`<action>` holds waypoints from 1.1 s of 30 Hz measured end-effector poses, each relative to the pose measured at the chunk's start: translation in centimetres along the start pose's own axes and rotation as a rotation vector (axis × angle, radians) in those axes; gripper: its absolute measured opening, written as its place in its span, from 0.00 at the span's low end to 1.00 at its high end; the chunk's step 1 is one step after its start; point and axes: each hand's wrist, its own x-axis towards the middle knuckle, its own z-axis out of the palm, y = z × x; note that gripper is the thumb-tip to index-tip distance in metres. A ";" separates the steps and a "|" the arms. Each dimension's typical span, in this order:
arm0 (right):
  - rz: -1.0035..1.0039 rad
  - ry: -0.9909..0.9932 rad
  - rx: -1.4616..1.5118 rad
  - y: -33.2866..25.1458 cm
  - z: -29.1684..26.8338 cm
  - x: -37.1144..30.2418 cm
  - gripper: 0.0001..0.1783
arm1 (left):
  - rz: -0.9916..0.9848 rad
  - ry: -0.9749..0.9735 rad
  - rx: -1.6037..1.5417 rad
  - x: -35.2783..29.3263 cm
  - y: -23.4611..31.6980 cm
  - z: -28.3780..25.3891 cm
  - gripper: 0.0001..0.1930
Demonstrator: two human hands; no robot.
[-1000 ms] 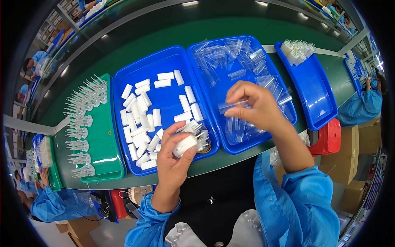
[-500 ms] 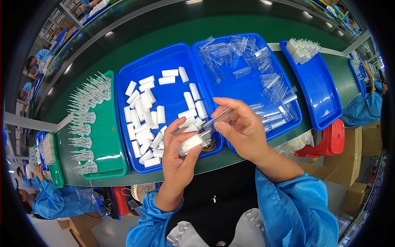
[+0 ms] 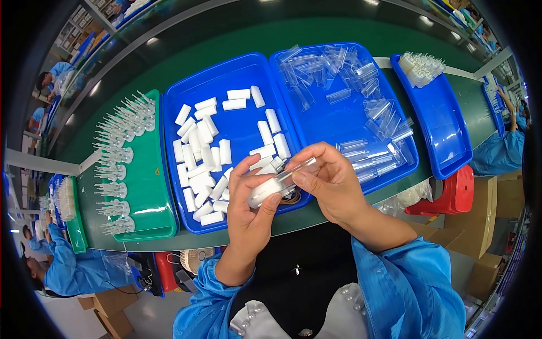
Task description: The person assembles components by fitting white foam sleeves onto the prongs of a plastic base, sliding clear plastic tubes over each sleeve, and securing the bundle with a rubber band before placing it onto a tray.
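Note:
My left hand is curled round a white cylinder, with the thumb pressed along its near side. In my right hand, thumb and fingers pinch a clear plastic tube. The tube slants down to the left, and its lower end meets the right end of the white cylinder. Whether it fits over that end is hard to make out. Both hands are above the near edge of two blue trays. Loose white cylinders lie in the left tray, and clear tubes in the right one.
On the left, a green tray carries rows of white-based parts with thin upright stems. Another blue tray at right holds a cluster of white-and-clear pieces. A red stool stands below the bench; co-workers in blue sit on both sides.
My right hand has moved slightly left and down, bringing the clear tube closer against the white cylinder. My left hand has shifted a little to the right, still holding the cylinder.

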 end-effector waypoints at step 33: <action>-0.038 -0.046 -0.259 -1.4 -0.2 -0.2 0.14 | 0.047 -0.041 0.103 -0.5 -0.2 0.3 0.07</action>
